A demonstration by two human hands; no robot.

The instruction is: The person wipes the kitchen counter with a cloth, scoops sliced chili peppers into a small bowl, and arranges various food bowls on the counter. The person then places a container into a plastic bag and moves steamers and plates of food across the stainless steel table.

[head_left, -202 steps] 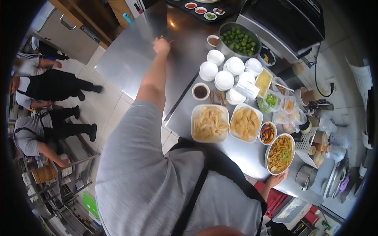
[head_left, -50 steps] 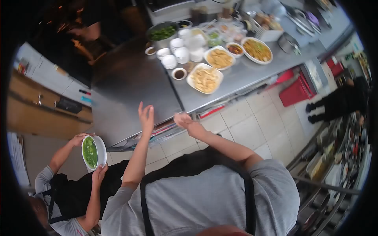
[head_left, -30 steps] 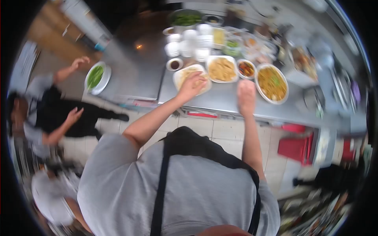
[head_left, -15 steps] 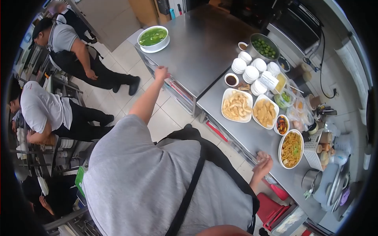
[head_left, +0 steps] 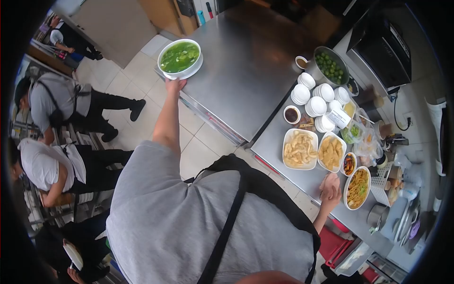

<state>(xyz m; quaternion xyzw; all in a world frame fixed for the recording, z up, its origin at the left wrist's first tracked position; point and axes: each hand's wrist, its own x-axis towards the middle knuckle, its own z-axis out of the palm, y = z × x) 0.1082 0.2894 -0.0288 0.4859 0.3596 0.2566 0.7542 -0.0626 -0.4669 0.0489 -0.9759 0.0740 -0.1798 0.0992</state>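
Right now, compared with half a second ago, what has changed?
The left hand moved up to the green soup bowl, apparently grasping its underside; the right hand moved in over the counter, toward the fried-food dishes. Bowl and noodles stayed put.

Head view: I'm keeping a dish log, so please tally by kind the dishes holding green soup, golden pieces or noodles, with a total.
Round white bowl of green soup: 1
Squarish white dishes of golden pieces: 2
Oval white dish of noodles: 1
Total: 4
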